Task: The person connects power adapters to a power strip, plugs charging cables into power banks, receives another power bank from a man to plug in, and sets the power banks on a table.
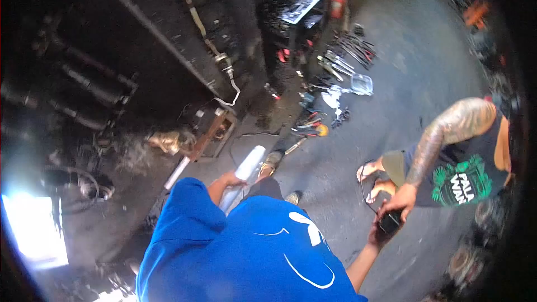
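Observation:
My left hand (pixel 226 180) is closed round a white roll (pixel 250 162), whose lower part shows below the hand beside my blue shirt. Off to the right, my right hand (pixel 379 234) has its fingers round a small black rectangular device (pixel 390 222) that looks like a phone. Another person's hand (pixel 400 200) reaches down from above and touches the same device, so both of us have hold of it. Part of my right palm is hidden behind it.
Pliers, wrenches and other hand tools (pixel 355 50) lie on the dark floor, with a clear plastic box (pixel 362 84) near them. A red fire extinguisher (pixel 337 3) stands by a black cabinet (pixel 291 8). A rusty metal frame (pixel 212 134) is at left. The other person's feet (pixel 369 172) are at right.

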`<state>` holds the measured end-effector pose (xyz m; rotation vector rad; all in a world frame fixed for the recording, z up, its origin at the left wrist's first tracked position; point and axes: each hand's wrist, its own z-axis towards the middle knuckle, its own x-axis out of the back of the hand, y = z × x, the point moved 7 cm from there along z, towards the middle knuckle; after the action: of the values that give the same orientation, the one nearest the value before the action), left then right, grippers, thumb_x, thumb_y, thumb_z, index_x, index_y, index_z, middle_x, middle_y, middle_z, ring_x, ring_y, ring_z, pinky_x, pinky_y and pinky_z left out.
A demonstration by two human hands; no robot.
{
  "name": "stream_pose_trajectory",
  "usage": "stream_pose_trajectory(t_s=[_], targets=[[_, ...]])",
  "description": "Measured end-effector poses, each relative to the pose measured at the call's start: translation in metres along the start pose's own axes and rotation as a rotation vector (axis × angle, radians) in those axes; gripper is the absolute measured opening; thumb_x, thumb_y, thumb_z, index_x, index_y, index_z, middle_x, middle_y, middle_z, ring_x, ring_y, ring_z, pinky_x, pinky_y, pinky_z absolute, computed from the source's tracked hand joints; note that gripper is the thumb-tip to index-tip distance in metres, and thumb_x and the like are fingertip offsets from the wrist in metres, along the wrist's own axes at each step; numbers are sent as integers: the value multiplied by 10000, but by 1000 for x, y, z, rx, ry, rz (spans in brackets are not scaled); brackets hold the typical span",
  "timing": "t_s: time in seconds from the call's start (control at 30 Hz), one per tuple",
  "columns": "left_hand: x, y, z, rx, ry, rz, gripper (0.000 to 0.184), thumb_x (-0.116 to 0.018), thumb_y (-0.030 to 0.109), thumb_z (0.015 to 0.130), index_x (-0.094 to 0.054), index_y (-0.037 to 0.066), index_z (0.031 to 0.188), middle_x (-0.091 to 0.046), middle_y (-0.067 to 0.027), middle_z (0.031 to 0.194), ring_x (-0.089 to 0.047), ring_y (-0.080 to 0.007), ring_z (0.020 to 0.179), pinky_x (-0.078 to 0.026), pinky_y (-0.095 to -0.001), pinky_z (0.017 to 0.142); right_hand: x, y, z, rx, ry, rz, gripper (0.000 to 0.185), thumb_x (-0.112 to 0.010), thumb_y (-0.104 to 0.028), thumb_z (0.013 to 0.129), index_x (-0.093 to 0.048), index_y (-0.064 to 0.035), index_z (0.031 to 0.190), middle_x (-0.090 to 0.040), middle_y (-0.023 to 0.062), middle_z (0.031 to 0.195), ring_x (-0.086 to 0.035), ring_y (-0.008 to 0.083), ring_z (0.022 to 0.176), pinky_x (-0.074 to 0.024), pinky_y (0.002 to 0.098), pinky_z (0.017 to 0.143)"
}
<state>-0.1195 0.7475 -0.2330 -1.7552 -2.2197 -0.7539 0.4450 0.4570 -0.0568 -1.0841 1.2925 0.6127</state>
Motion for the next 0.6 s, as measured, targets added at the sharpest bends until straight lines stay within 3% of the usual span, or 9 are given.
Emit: stream_pose_trajectory(t_s=[0.03, 0.13, 0.27, 0.37, 0.4, 0.43, 0.5, 0.53, 0.6], targets=[[3, 25, -40, -70, 26, -80, 843, -791, 620, 590, -661, 28, 1176, -637, -209, 1213, -629, -350, 1084, -478, -433, 946, -18, 12, 3, -32, -14, 6, 813, -485, -511, 947, -118, -86, 1534, -234, 272, 1516, -317, 395, 1387, -338, 626, 1068], [-57, -23, -16, 24, 0, -68, 988, -778, 660, 568, -582, -31, 1246, -594, -251, 1257, -592, -371, 1146, -462, -431, 985, -121, 36, -6, 38, -150, -44, 720, -406, -455, 987, -84, -132, 1545, -69, 158, 1604, -115, 362, 1472, -215, 615, 1141], [-86, -51, -41, 54, 26, -90, 1119, -772, 688, 554, -477, -73, 1319, -548, -279, 1302, -560, -385, 1193, -459, -429, 1002, -121, 38, -40, 119, 10, 268, 696, -437, -440, 979, -116, -186, 1543, -60, 10, 1620, -115, 398, 1462, -232, 699, 1091], [-91, -73, -58, 123, 36, -131, 1165, -773, 700, 543, -448, -91, 1334, -534, -284, 1317, -545, -392, 1213, -455, -436, 1013, -139, 62, -66, -173, -98, 452, 643, -450, -430, 981, -209, -185, 1524, -122, 32, 1617, -216, 334, 1452, -308, 573, 1081], [-94, -89, -58, 154, 62, -138, 1177, -769, 705, 544, -435, -85, 1350, -531, -287, 1318, -545, -395, 1213, -454, -436, 1014, -131, 68, -81, -157, 18, 371, 606, -470, -425, 972, -283, -173, 1489, -256, 52, 1569, -300, 315, 1407, -423, 482, 950], [-96, -107, -52, 181, 88, -144, 1189, -765, 709, 546, -422, -79, 1366, -529, -291, 1320, -544, -397, 1212, -453, -436, 1015, -127, 73, -92, -156, 24, 360, 606, -470, -425, 972, -283, -173, 1489, -256, 52, 1569, -300, 315, 1407, -423, 482, 950], [-96, -131, -39, 170, 40, -165, 1154, -771, 698, 544, -456, -56, 1360, -528, -287, 1324, -543, -392, 1216, -453, -437, 1015, -102, 84, -105, -90, 135, 196, 529, -485, -420, 960, -419, -139, 1402, -424, 114, 1438, -469, 282, 1255, -485, 415, 778], [-92, -135, -39, 157, -12, -178, 1144, -766, 695, 558, -454, -65, 1355, -510, -283, 1344, -533, -386, 1227, -441, -430, 1027, -90, 86, -112, -92, 137, 184, 529, -485, -420, 960, -419, -139, 1402, -424, 114, 1438, -469, 282, 1255, -485, 415, 778], [-89, -158, -19, 99, -23, -223, 1116, -774, 678, 572, -452, -29, 1372, -487, -272, 1372, -511, -378, 1251, -420, -419, 1049, -49, 108, -117, -139, 435, 211, 489, -505, -442, 938, -528, -102, 1287, -549, 153, 1267, -607, 242, 995, -487, 360, 614]])
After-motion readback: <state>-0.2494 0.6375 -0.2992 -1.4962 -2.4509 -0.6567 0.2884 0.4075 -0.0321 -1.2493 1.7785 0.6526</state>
